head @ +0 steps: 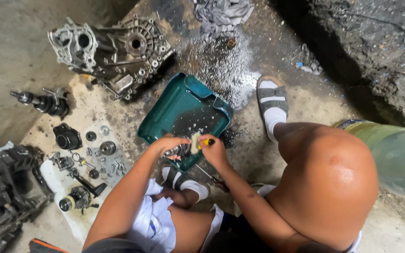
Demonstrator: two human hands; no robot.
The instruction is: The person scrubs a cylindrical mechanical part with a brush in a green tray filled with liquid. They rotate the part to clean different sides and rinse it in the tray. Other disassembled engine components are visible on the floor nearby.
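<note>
**Scrubbing a gear over the green tray**

A dark toothed metal gear (178, 150) sits at the near edge of a green plastic tray (174, 110) on the concrete floor (305, 100). The left hand (168, 144) clasps it; the right hand (214, 151) pinches a yellow-handled brush (198, 143) against it. A grey cast-metal gearbox housing (118, 54) lies far left.

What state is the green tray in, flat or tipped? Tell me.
Tipped: the green tray slopes, its near end by the left hand and right hand, dark liquid gathered low around the gear.

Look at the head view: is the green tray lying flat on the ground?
No. The green tray is tilted, with its near edge raised by the hands.
</note>
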